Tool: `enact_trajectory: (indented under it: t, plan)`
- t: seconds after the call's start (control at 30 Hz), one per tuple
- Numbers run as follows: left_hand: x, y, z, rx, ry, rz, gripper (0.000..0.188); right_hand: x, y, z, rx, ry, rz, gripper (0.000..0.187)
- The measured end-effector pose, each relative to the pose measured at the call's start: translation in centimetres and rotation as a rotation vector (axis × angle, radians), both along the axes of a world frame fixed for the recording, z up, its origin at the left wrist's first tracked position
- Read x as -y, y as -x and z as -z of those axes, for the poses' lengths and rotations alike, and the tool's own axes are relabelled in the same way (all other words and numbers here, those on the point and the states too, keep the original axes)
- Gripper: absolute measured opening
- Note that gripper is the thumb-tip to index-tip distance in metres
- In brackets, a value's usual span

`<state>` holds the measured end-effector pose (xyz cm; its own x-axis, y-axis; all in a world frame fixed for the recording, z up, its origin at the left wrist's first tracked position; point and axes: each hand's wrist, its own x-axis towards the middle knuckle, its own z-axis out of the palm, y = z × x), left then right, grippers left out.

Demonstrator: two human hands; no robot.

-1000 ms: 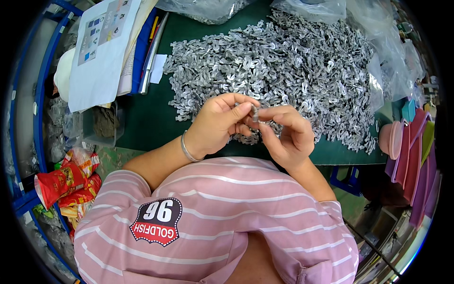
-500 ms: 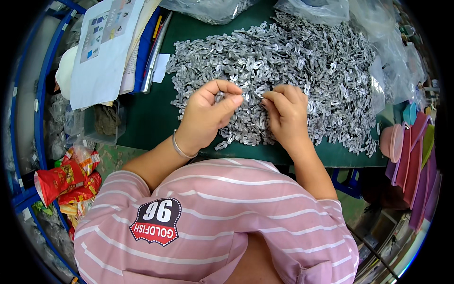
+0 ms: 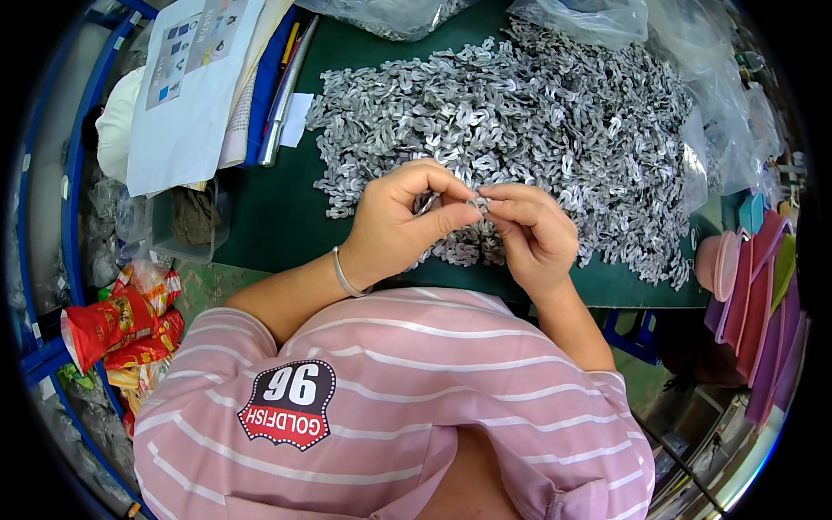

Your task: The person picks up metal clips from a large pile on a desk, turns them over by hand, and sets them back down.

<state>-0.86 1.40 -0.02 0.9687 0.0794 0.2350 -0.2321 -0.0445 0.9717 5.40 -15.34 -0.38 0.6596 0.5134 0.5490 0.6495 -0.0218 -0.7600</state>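
A wide heap of small grey metal loop-shaped pieces (image 3: 511, 113) covers much of the green table. Over its near edge, my left hand (image 3: 407, 208) and my right hand (image 3: 536, 230) meet at their fingertips. Between them is one small silvery metal piece (image 3: 479, 204), pinched by the thumb and forefinger of each hand. The fingers cover most of it, so its exact shape is hidden. The other fingers of my right hand are curled in.
Papers (image 3: 186, 95), pens and a metal tube (image 3: 279, 121) lie at the left, above a clear plastic box (image 3: 186, 230) with a dark cloth. Plastic bags (image 3: 693, 52) border the heap at the far right. Red packets (image 3: 121, 325) sit at the lower left; pink cloths (image 3: 763, 295) hang right.
My hands were apart above the heap; now their fingertips have come together on the small metal piece. My left hand shifted right and both moved slightly nearer my body.
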Motion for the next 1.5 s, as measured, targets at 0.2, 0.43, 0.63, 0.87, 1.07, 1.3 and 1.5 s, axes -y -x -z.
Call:
enact_trajectory:
  t: [0.2, 0.43, 0.63, 0.87, 1.07, 1.3, 1.5]
  plan:
    - [0.1, 0.1, -0.5, -0.437, 0.476, 0.070, 0.015, -0.2, 0.7, 0.3, -0.154, -0.284, -0.012, 0.036]
    - [0.6, 0.2, 0.2, -0.579, 0.720, 0.214, 0.019, -0.7, 1.2, -0.5, -0.094, -0.273, -0.040, 0.046]
    - [0.7, 0.1, -0.1, -0.573, 0.691, 0.204, 0.018, -0.9, 1.4, -0.6, -0.137, -0.335, -0.026, 0.040]
    - [0.4, 0.1, 0.2, -0.422, 0.695, 0.090, 0.013, -0.3, 0.6, -0.6, -0.177, -0.173, 0.068, 0.017]
    - [0.2, 0.2, -0.8, -0.414, 0.539, 0.086, 0.013, -0.4, 0.9, -0.7, -0.651, -0.387, -0.071, 0.009]
    - [-0.1, -0.9, -4.6, -0.388, 0.616, 0.233, 0.004, 0.0, -2.5, -1.5, -0.435, -0.282, 0.046, 0.008]
    - [1.8, -0.4, -13.8, -0.167, 0.881, 1.022, 0.020, -0.7, -12.8, -6.4, -0.085, -0.192, 0.411, 0.006]
